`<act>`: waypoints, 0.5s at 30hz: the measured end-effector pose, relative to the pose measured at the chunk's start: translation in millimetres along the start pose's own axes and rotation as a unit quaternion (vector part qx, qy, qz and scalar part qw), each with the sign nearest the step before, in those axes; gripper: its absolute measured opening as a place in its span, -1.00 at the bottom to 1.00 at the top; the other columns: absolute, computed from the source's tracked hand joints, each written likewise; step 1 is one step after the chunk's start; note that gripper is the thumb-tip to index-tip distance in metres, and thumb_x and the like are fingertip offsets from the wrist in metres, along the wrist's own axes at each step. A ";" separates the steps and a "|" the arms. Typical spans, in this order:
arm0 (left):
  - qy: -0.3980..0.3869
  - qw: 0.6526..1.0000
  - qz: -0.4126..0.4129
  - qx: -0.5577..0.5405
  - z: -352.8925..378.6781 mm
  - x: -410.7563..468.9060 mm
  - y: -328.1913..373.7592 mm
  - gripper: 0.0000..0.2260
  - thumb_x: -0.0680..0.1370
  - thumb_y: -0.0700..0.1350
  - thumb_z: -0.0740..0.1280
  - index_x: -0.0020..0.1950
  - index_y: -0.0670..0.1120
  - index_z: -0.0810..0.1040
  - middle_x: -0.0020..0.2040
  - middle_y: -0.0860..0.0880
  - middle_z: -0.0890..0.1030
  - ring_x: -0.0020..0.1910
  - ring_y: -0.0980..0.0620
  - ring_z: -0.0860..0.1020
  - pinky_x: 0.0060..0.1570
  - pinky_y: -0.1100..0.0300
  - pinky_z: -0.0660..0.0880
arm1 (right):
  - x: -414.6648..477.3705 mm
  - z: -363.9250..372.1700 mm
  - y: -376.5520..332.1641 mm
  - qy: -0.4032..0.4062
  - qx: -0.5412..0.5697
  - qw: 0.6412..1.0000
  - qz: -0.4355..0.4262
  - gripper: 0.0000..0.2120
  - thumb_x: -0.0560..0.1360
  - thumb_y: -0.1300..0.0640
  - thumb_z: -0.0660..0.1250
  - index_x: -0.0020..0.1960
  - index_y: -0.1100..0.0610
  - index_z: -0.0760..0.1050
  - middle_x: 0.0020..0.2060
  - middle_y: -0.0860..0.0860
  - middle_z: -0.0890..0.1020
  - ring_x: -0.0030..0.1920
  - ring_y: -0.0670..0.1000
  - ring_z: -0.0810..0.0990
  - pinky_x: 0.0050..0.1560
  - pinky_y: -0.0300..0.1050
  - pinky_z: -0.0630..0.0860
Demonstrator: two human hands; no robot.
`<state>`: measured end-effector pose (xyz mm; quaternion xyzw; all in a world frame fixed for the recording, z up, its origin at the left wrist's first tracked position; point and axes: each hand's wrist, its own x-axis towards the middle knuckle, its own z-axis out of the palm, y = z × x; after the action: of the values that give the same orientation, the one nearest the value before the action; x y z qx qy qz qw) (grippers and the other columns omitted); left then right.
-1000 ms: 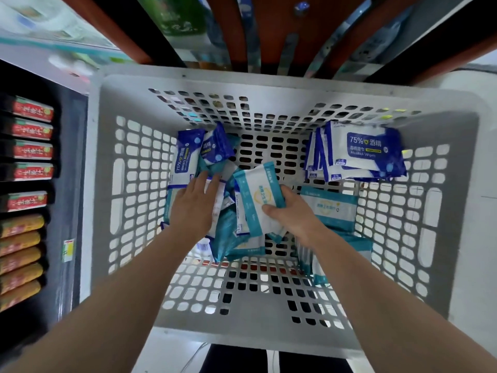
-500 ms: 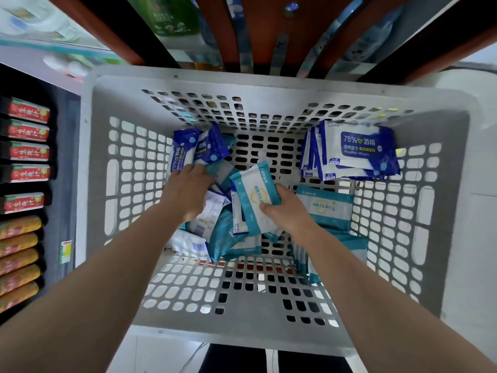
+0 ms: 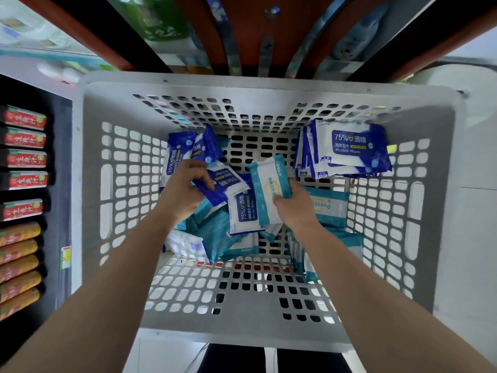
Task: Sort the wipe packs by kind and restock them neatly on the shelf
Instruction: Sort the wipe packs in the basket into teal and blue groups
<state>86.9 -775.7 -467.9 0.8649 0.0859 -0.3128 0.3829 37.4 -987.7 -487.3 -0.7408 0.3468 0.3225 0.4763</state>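
Looking straight down into a grey perforated basket (image 3: 269, 79), with both forearms (image 3: 113, 278) reaching in over its near rim. Left of the basket, outside it: shelf rows (image 3: 24, 162) of red-labelled packs, with yellow ones nearer. Leaning against the basket's far right corner: a stack of blue alcohol wipe packs (image 3: 347, 149), upright and pressed together. Standing along the basket's right wall, nearer than that stack: a row of teal wipe packs (image 3: 329, 208). Heaped on the basket's floor toward its left wall: a loose mix (image 3: 215, 235) of blue and teal packs, overlapping at odd angles. Above that heap, at the basket's middle: left hand (image 3: 181, 191) clenched round a blue pack (image 3: 224, 184), thumb on top, pack tilted; right hand (image 3: 295, 210) gripping a teal pack (image 3: 269, 189) by its near end, fingers wrapped behind. Between the two held packs, lower: a flat blue pack (image 3: 243, 215), label up, partly covered by both.
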 end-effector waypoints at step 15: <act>-0.160 0.822 0.013 0.546 82.2 -21.4 -34.2 -0.09 0.26 0.36 0.45 0.41 -0.12 0.23 0.26 -0.08 0.43 0.23 -0.09 0.42 0.23 0.04 0.36 | -5.0 17.0 18.5 -0.056 -0.017 0.998 0.011 -0.70 0.55 0.24 0.25 0.27 0.13 0.43 0.14 0.09 0.58 0.08 0.09 0.57 0.11 0.00 0.54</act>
<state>17.7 -809.0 -517.7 0.8715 -0.1727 -0.4372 -0.1394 16.9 -976.5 -497.9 -0.7257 0.3216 0.3748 0.4790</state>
